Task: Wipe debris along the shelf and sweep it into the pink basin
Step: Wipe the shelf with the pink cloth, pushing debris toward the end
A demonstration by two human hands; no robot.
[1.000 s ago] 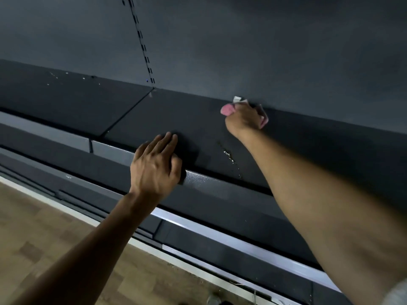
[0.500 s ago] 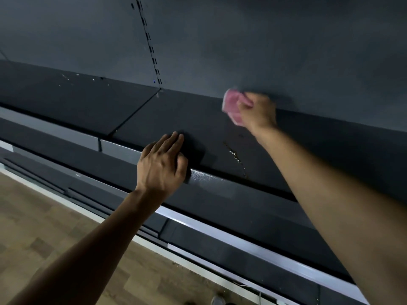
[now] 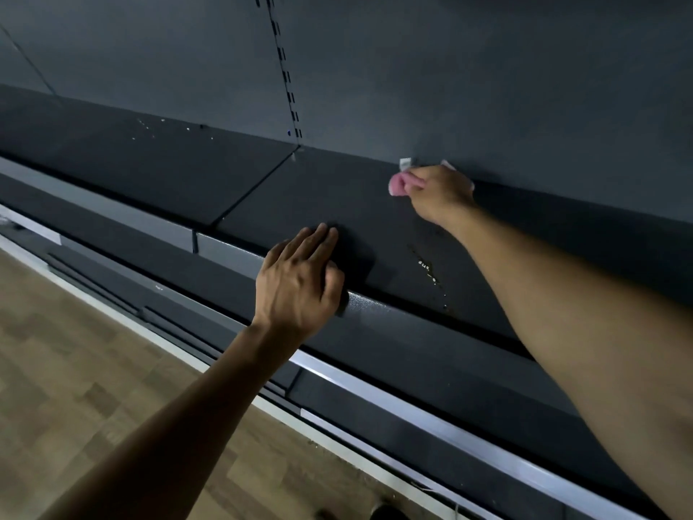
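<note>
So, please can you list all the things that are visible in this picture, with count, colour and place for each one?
shelf: one, dark grey, across the middle, two boards meeting at a seam
back wall: one, dark grey, above the shelf, with a slotted strip
pink cloth: one, pink, at the back of the shelf, in the right hand
white scrap: one, white, at the wall just above the cloth
debris near front edge: several pale specks, right board
debris at back left: several pale specks, left board
floor: brown wood pattern, lower left
pink basin: not in view
left hand: one, rests on the shelf's front edge, fingers straight
right hand: one, grips the cloth at the wall
</note>
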